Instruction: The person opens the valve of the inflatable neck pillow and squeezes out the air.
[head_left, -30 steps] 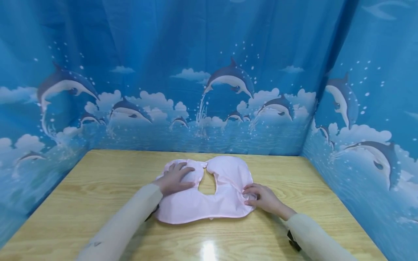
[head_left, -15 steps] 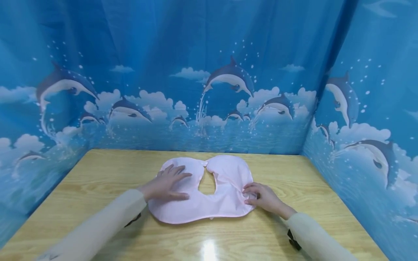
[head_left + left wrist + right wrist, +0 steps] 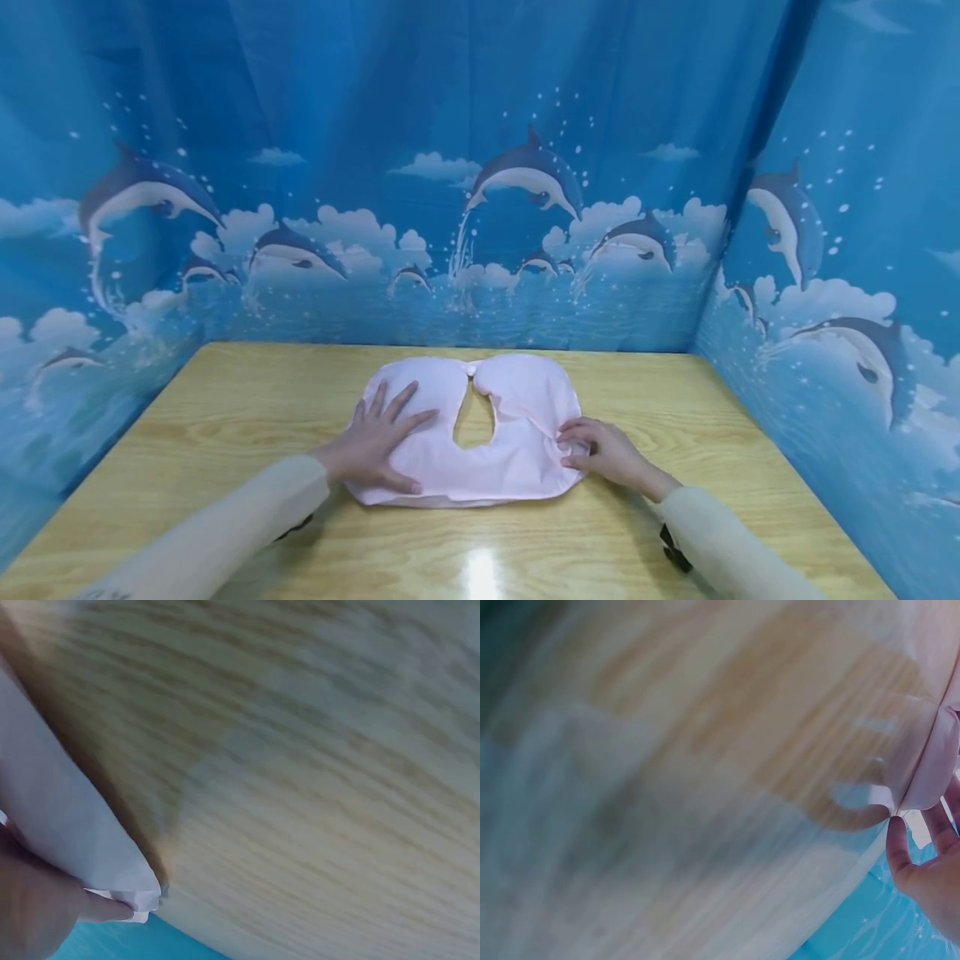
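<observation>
A pale pink bib [image 3: 517,400] lies flat on the wooden table [image 3: 675,400], its neck opening at the middle and its snap at the far edge. My left hand [image 3: 382,437] presses flat on the bib's left half with fingers spread. My right hand [image 3: 579,446] pinches the bib's right edge with curled fingers. In the left wrist view a finger [image 3: 97,907] rests on a white-pink corner of the bib [image 3: 52,817]. The right wrist view is blurred; fingertips [image 3: 900,847] touch the bib's edge [image 3: 930,772].
Blue curtains printed with dolphins [image 3: 525,175] wall the table on the left, back and right. Bare wood [image 3: 247,392] lies on both sides of the bib and along the near edge, with a glare spot [image 3: 480,575] in front.
My left hand slid back toward me and leftward across the bib's left half, flattening the bunched far-left lobe. The right hand kept its hold on the right edge.
</observation>
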The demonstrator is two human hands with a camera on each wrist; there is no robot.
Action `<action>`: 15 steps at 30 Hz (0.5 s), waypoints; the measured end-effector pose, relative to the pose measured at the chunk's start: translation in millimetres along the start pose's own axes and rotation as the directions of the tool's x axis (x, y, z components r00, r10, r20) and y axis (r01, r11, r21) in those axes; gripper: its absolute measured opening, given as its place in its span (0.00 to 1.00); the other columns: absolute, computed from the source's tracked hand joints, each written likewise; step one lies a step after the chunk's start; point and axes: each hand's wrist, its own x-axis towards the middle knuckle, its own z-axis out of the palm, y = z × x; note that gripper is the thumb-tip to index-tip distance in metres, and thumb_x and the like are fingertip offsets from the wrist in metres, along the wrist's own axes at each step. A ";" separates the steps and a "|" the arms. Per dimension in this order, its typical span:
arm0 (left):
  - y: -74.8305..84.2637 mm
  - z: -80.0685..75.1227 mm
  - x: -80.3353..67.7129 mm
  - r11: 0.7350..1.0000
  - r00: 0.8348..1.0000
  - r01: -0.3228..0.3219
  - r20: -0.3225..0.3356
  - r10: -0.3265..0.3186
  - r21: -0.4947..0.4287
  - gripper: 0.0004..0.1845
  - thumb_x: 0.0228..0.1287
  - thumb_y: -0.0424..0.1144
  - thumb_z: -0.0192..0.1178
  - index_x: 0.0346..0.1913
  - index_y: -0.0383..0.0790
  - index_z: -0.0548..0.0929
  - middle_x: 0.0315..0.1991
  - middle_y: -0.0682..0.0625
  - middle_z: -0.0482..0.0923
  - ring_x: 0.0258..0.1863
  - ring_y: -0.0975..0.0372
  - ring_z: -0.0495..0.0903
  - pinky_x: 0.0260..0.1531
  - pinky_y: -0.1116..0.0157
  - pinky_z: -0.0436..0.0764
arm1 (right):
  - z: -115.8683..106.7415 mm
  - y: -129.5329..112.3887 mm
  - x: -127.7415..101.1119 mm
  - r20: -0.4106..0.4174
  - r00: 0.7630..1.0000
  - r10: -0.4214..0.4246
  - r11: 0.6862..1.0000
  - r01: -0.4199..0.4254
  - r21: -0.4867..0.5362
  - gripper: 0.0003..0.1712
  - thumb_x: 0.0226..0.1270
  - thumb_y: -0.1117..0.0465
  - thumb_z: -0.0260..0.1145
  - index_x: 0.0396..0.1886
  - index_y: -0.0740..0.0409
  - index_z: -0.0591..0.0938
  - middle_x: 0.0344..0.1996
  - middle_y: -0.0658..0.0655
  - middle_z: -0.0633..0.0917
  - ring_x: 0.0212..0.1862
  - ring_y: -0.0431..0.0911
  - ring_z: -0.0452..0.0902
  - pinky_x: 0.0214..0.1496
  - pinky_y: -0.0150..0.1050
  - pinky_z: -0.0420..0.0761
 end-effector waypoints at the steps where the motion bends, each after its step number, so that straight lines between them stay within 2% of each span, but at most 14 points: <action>1: -0.8 1.2 0.5 1.000 1.000 -0.002 -0.004 0.002 -0.004 0.54 0.34 0.79 0.55 0.69 0.63 0.55 0.73 0.43 0.34 0.67 0.32 0.32 0.53 0.27 0.47 | 0.1 -0.1 0.1 0.000 1.000 0.000 1.000 0.000 0.001 0.14 0.53 0.52 0.69 0.39 0.50 0.84 0.47 0.52 0.82 0.52 0.51 0.76 0.52 0.48 0.75; 7: -4.7 6.9 3.5 1.000 0.999 -0.026 -0.040 0.026 0.000 0.51 0.37 0.77 0.56 0.68 0.63 0.56 0.73 0.42 0.37 0.66 0.32 0.42 0.51 0.28 0.55 | 0.6 0.1 0.1 0.000 1.000 0.003 1.000 -0.003 -0.003 0.14 0.52 0.52 0.69 0.39 0.50 0.84 0.48 0.52 0.82 0.52 0.52 0.76 0.52 0.48 0.75; 15: -7.7 12.2 6.8 0.999 0.999 -0.037 -0.039 0.037 -0.001 0.49 0.42 0.77 0.51 0.69 0.63 0.55 0.73 0.43 0.36 0.67 0.34 0.44 0.51 0.31 0.60 | -0.4 0.8 0.6 0.007 1.000 0.015 1.000 -0.015 0.009 0.14 0.53 0.52 0.69 0.39 0.50 0.84 0.48 0.52 0.82 0.52 0.52 0.76 0.52 0.49 0.75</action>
